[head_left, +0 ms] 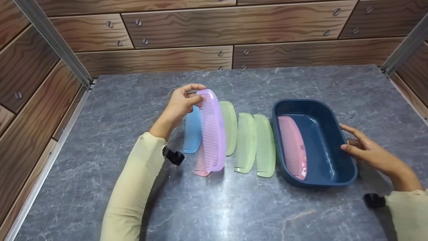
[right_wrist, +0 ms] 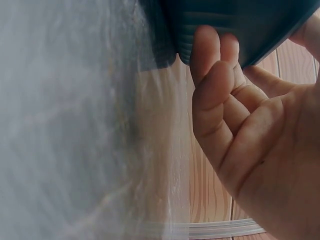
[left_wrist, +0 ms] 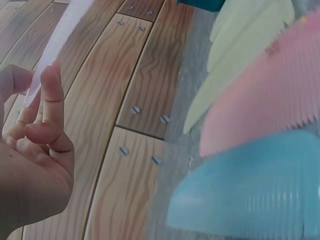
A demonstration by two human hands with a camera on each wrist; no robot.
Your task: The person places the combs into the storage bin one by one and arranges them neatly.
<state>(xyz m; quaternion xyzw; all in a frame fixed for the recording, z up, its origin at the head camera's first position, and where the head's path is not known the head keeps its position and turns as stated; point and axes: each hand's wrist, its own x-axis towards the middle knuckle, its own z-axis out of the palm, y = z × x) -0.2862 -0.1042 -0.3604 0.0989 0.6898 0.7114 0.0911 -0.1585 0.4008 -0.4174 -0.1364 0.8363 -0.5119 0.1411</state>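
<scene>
My left hand (head_left: 179, 105) pinches a purple comb (head_left: 215, 134) by its upper end and holds it above the row of combs. Partly behind it lie a blue comb (head_left: 192, 132) and a pink comb (head_left: 201, 164). To the right are three light green combs (head_left: 245, 144) on the tabletop. At the right stands a dark blue plastic tub (head_left: 321, 184) with another pink comb (head_left: 293, 147) inside, along its left wall. My right hand (head_left: 376, 154) grips the tub's right rim, thumb at the edge and fingers against the outer wall in the right wrist view.
The grey marbled tabletop (head_left: 110, 140) carries everything. Wood-patterned panels (head_left: 234, 26) close off the back and both sides. Metal posts (head_left: 58, 40) rise at the two back corners.
</scene>
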